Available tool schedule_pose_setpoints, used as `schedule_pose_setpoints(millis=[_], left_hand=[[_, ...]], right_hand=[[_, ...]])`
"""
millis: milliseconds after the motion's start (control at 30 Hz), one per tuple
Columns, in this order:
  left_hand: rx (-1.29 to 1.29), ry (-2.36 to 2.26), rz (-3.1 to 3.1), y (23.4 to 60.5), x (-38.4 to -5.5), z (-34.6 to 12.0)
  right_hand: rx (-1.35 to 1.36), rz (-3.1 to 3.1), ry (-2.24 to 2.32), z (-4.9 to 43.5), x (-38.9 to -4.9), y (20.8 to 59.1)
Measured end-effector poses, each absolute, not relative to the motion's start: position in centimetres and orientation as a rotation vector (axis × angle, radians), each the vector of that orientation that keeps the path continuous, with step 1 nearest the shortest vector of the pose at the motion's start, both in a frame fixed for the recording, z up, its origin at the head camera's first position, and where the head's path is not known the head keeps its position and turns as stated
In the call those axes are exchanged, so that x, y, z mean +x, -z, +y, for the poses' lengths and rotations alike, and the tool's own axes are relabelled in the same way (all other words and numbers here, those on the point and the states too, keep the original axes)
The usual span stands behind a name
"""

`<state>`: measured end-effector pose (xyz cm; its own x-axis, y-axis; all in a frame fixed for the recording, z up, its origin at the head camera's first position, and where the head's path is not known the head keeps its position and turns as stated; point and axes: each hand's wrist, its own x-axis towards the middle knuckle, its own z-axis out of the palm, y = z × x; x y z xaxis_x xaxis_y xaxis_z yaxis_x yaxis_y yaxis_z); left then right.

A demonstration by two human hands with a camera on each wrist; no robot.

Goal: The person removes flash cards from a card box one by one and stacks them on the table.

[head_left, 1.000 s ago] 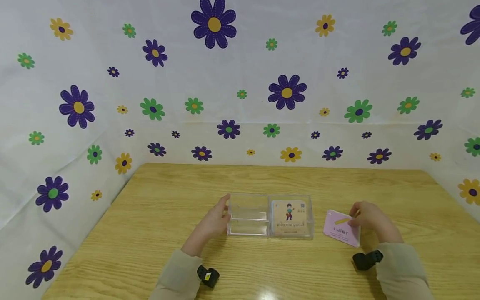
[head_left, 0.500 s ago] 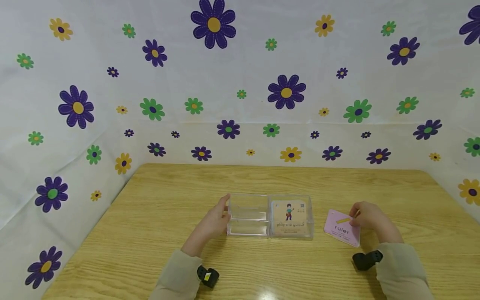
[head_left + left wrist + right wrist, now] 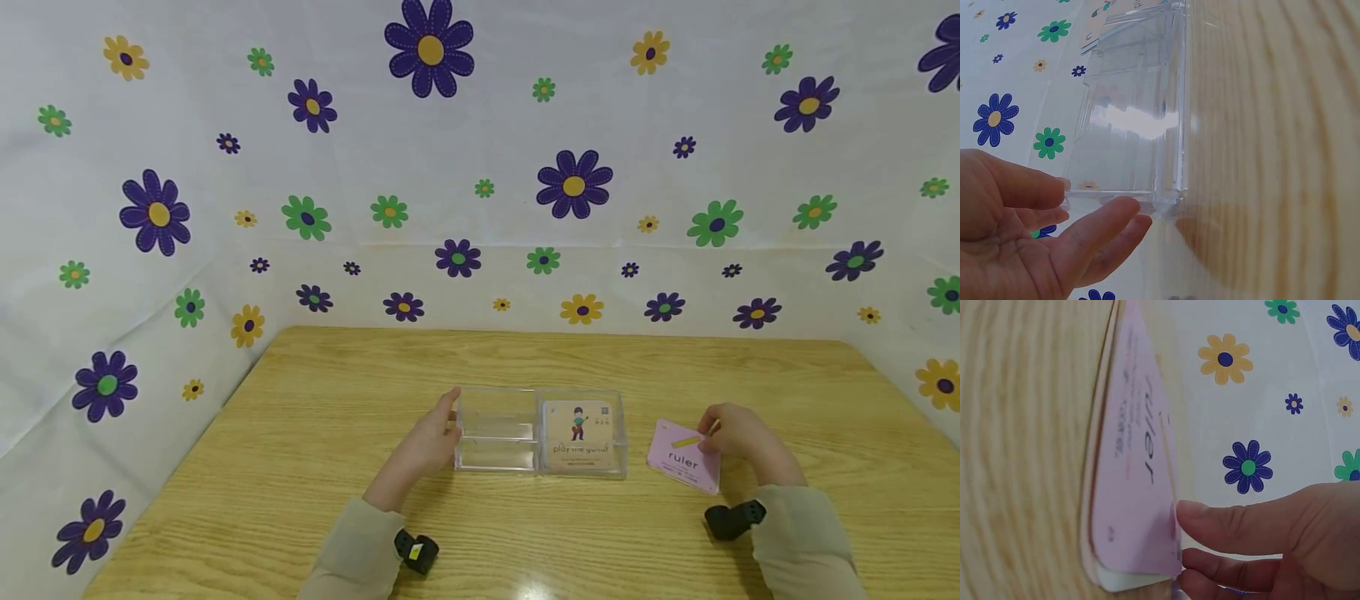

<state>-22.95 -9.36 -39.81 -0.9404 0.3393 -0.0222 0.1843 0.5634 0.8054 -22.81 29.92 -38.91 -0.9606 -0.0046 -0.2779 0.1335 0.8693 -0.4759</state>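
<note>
In the head view, a clear plastic box with two compartments stands mid-table. Its left compartment is empty; cards fill the right one, topped by a "play the guitar" card. My left hand holds the box by its left end; the left wrist view shows its fingertips at the end wall. To the right of the box, my right hand pinches a small stack of cards at its far right edge, with the thumb on the pink "ruler" card. In the right wrist view, the stack's edges show under that card.
The wooden table runs back to a white flowered cloth behind and at both sides. Black wrist cameras sit at the left cuff and the right cuff.
</note>
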Motion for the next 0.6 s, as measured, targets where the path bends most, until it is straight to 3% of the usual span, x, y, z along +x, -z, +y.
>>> schedule_pose_setpoints(millis=[600], left_hand=[[0.438,-1.374,2.578,39.7,-23.0,-9.3]], right_hand=[[-0.273,3.092,0.99,24.9,-21.9,35.1]])
